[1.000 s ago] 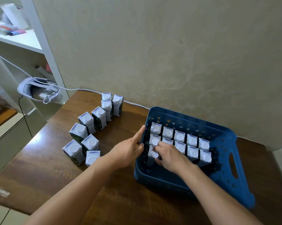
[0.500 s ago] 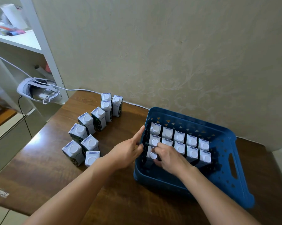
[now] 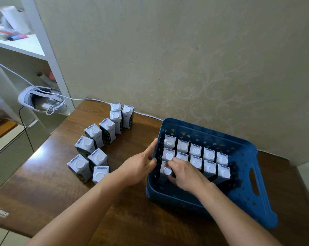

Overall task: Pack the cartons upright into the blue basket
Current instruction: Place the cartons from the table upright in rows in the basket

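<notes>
Seating a carton [image 3: 166,170] upright in the basket [image 3: 248,185], third row, left corner: right hand [image 3: 184,173] grasping it, left hand [image 3: 138,166] flat against the outer wall, likely steadying. 10 already packed behind; 9 waiting on the table [image 3: 43,183].

a pale logo on the table mat [image 3: 11,206] reads roughly "yumaun"; carton print is illegible.

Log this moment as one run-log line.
stage: placing carton | right hand: grips carton inside blue basket | left hand: open, against basket's left wall | more cartons on table
</notes>
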